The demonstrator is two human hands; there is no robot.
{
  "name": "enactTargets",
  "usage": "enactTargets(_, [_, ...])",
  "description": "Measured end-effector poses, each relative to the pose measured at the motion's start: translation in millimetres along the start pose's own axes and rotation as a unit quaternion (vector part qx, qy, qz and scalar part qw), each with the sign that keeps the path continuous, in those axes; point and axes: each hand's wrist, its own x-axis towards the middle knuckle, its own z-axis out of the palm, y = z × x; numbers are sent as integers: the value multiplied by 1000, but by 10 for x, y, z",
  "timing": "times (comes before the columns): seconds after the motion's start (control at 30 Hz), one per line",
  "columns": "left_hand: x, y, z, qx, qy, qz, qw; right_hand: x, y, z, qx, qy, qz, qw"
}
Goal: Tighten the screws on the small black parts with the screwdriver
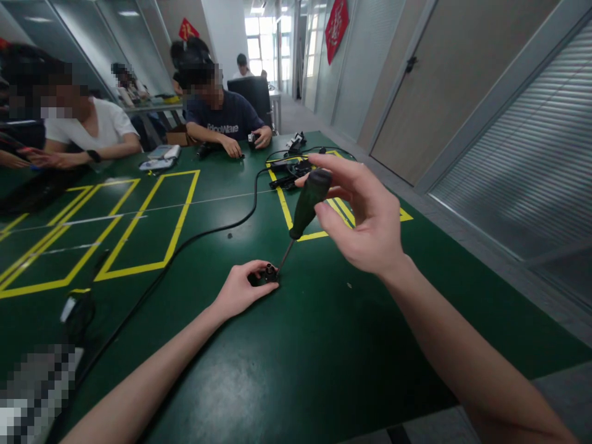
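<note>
Across the lower view stretches one green counter (pixel 324 345), marked with yellow tape (pixel 184 216). Two people are seated at its far side, one person in white (pixel 115 123) and one person in navy (pixel 238 111). One long black cable (pixel 208 232) curves over the surface, and near its far end lies one pile of black parts (pixel 289 172), whose pieces I cannot count.

Two bare grips are at work. The right grip (pixel 367 216) is closed around the handle of one screwdriver (pixel 309 203), thumb on one side and fingers on the other. The left grip (pixel 243 287) pinches one small black component (pixel 270 274) between thumb and forefinger, low at the counter.

The screwdriver is tilted, its shaft running down to the component's right edge; whether the tip sits in a screw, I cannot tell. Its thick handle looks firm and easy to turn, best held near the top. The component seems light and stiff, perhaps slippery on this smooth surface, so its sides are the good place to hold, with fingertips away from the shaft.
</note>
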Motion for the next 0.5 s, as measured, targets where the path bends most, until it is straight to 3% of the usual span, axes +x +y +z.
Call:
enactTargets(0.23, [-18,-11,-1,7,3,1,1000,-7,-44,22,-39,8,-3,999])
enactTargets(0.4, [-20,0,0,1,-4,-6,1000,-43,-6,35,31,-10,23,999])
enactTargets(0.5, [-18,9,-1,-1,-3,-5,1000,-46,24,33,18,-4,26,999])
